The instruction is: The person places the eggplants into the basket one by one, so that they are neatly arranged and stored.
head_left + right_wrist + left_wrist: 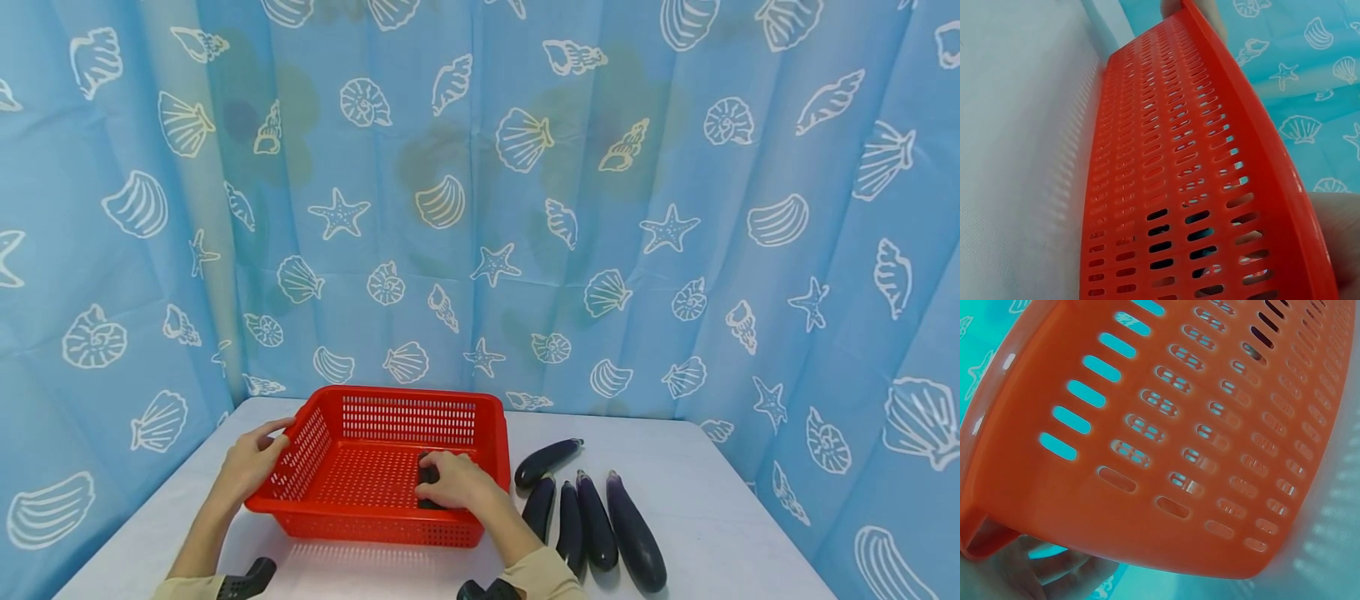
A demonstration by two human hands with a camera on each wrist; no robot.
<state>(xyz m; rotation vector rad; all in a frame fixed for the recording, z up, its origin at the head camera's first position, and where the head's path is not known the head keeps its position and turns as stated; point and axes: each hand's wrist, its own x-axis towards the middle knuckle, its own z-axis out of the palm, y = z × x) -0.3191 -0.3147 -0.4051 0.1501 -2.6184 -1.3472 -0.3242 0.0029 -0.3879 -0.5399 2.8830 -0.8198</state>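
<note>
A red plastic basket (367,521) with slotted walls stands on the table. At its left rim, my left hand (251,461) grips the edge; in the left wrist view its fingers (1079,575) show past the rim. My right hand (457,479) reaches over the front right of the basket and holds a dark eggplant (426,475) low inside it, partly covered by the fingers. Through the slots in the right wrist view, dark patches of the eggplant (1161,246) show, while the basket wall (1147,156) hides most of that hand.
Right of the basket several dark purple eggplants lie on the white table (720,517): one eggplant (547,461) slanted at the back, the others, such as the long eggplant (636,533), side by side in front. A blue shell-patterned curtain (480,208) hangs behind.
</note>
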